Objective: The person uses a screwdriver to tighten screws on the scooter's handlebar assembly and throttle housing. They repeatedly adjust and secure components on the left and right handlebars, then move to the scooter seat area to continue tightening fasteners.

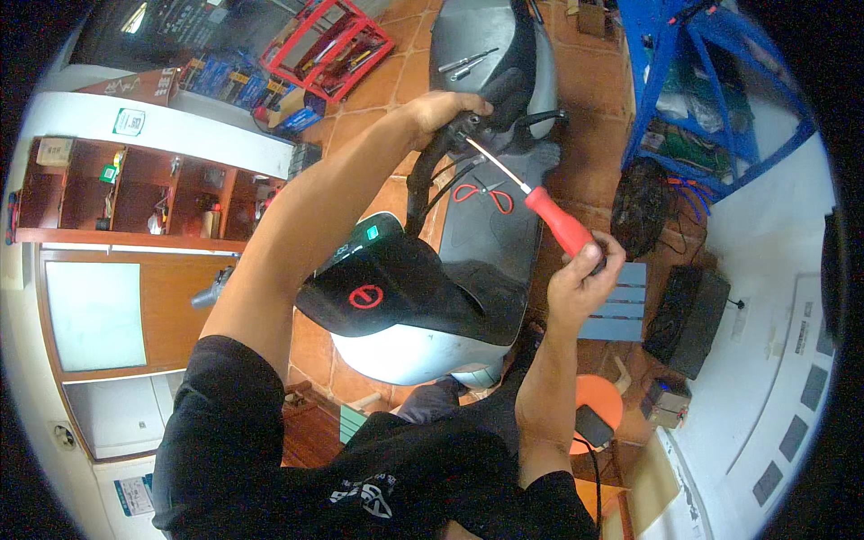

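Observation:
A scooter with a grey footboard (477, 238) and a black and white front cover (409, 301) stands before me. My left hand (447, 115) is closed around a black part (461, 131) of the scooter, which looks like a section of its handlebar. In my right hand (585, 277) is a screwdriver (560, 223) with a red handle, gripped by its end. Its shaft slants up and left, the tip at the black part beside my left hand. Red-handled scissors (486, 195) lie on the footboard.
Two slim tools (470, 63) rest on the scooter's seat. A red tool rack (331, 49) stands at the far left, near a wooden shelf unit (135, 193). On the right are a blue metal frame (720, 99), a black fan (641, 207) and an orange stool (598, 400) bearing a phone.

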`<state>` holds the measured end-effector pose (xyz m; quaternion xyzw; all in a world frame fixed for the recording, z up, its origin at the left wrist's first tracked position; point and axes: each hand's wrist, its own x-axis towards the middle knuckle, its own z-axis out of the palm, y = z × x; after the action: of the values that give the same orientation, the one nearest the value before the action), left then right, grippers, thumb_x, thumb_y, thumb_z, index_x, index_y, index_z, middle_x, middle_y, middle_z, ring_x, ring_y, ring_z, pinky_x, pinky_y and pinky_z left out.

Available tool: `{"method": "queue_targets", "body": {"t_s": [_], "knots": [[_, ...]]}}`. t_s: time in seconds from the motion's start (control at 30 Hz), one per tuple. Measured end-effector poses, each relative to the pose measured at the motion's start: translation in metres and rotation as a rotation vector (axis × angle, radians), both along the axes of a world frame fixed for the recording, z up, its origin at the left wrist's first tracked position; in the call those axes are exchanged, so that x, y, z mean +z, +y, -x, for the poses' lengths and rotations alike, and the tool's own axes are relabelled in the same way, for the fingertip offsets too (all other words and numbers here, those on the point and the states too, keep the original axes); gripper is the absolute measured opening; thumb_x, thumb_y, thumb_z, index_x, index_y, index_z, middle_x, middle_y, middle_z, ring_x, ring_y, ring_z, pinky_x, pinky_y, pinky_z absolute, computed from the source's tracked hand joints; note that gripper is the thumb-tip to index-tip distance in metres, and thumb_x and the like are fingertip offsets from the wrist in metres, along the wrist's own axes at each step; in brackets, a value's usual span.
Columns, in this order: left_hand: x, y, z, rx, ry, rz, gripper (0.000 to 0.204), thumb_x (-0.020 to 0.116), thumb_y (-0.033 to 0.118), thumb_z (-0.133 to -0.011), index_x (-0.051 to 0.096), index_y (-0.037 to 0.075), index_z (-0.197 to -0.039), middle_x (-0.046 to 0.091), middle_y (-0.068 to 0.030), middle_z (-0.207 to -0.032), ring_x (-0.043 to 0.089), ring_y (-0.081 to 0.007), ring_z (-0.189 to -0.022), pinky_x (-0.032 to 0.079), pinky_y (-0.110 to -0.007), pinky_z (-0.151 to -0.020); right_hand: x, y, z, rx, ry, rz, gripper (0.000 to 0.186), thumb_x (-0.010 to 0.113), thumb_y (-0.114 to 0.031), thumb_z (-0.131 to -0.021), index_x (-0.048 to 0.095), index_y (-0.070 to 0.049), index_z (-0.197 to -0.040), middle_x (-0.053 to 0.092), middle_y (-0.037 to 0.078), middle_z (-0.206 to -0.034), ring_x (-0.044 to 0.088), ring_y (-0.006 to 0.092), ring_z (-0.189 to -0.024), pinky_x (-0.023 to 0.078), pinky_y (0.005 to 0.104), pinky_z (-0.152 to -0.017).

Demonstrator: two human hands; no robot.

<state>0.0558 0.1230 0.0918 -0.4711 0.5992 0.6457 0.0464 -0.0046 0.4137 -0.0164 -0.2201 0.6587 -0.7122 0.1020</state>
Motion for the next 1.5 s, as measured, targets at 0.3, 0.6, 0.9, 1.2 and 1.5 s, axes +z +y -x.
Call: {"method": "queue_targets", "body": {"t_s": [0.3, 0.6, 0.9, 1.2, 1.5], "knots": [[-0.003, -0.004, -0.001, 0.002, -0.012, -0.003, 0.035, 0.062, 0.035, -0.084, 0.064, 0.003, -0.095, 0.067, -0.0058, -0.076, 0.061, -0.0154, -0.056, 0.051, -0.030, -0.052, 0.025, 0.004, -0.001, 0.095, -0.218, 0.066, 0.037, 0.053, -0.013, -0.090, 0.040, 0.000, -0.123, 0.053, 0.014, -0.103, 0.056, 0.0155, -0.073, 0.049, 0.0297, -0.069], [-0.006, -0.002, -0.004, 0.006, -0.003, -0.018, 0.029, 0.067, 0.032, -0.079, 0.064, 0.006, -0.090, 0.065, -0.0051, -0.074, 0.060, -0.0156, -0.058, 0.050, -0.031, -0.054, -0.020, 0.000, 0.012, 0.099, -0.095, -0.106, 0.042, 0.059, -0.015, -0.088, 0.040, 0.001, -0.123, 0.053, 0.017, -0.110, 0.055, 0.0276, -0.097, 0.045, 0.0389, -0.088], [-0.009, -0.005, -0.003, -0.040, -0.016, -0.005, 0.031, 0.062, 0.036, -0.083, 0.064, 0.005, -0.089, 0.065, -0.0050, -0.073, 0.060, -0.0167, -0.056, 0.051, -0.030, -0.056, -0.007, 0.014, 0.018, 0.195, 0.005, -0.209, 0.041, 0.061, -0.018, -0.086, 0.040, 0.000, -0.116, 0.058, 0.017, -0.097, 0.058, 0.0319, -0.090, 0.046, 0.0411, -0.084], [0.001, 0.007, -0.002, 0.050, 0.043, 0.013, 0.028, 0.063, 0.031, -0.083, 0.064, 0.005, -0.091, 0.064, -0.0049, -0.074, 0.059, -0.0162, -0.057, 0.049, -0.030, -0.052, 0.020, 0.008, 0.015, 0.348, -0.439, 0.100, 0.032, 0.051, -0.015, -0.093, 0.038, -0.003, -0.119, 0.050, 0.015, -0.112, 0.059, 0.0181, -0.079, 0.049, 0.0257, -0.056], [0.009, 0.013, -0.002, 0.059, -0.019, 0.047, 0.025, 0.067, 0.031, -0.078, 0.064, 0.007, -0.086, 0.063, -0.0041, -0.070, 0.058, -0.0145, -0.054, 0.047, -0.029, -0.047, 0.029, 0.008, 0.021, 0.343, -0.765, 0.015, 0.039, 0.053, -0.021, -0.094, 0.034, -0.001, -0.122, 0.057, 0.009, -0.085, 0.049, 0.0133, -0.054, 0.042, 0.0247, -0.051]]}}
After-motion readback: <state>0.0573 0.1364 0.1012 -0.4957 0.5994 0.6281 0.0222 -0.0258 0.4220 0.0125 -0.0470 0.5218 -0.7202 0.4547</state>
